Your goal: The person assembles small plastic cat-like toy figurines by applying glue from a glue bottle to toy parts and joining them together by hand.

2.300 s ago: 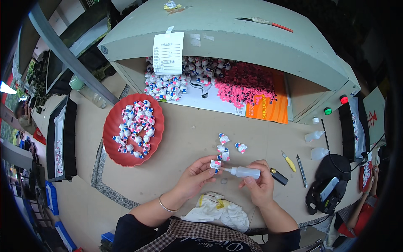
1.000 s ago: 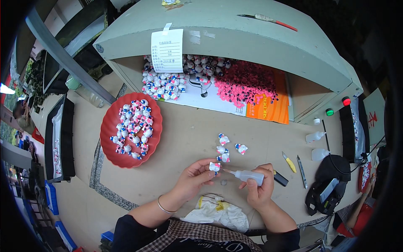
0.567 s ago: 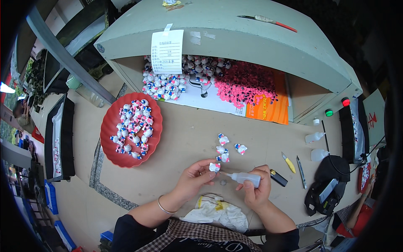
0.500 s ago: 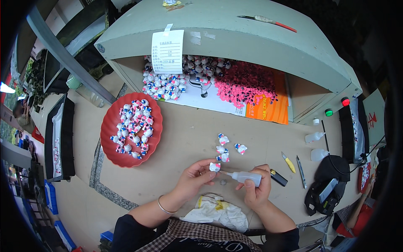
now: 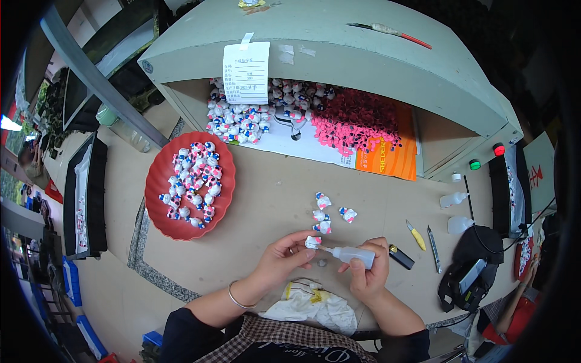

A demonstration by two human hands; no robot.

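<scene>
Between the fingertips of my left hand [image 5: 285,257] is a small white cat-like figurine [image 5: 312,242] with pink and blue touches. My right hand [image 5: 370,271] grips a translucent squeeze bottle [image 5: 353,256] with a thin nozzle. The nozzle points left, its tip at the figurine's lower right side; whether they touch I cannot tell. Just beyond my hands lie several similar loose figurines [image 5: 323,200] on the table. To the left, a red scalloped plate [image 5: 158,212] holds many more of them.
A yellow-stained white cloth [image 5: 330,305] lies before me. To the right are a black lighter-like object [image 5: 400,256], a yellow-handled knife [image 5: 416,235], a slim metal tool [image 5: 434,248], bottles [image 5: 454,199] and a black bag [image 5: 478,260]. Figurines and pink pieces [image 5: 357,124] fill the grey shelf [image 5: 339,54].
The figurine has turned in my left fingers and shifted slightly right. The bottle in my right hand stays almost in place, with its nozzle still at the figurine.
</scene>
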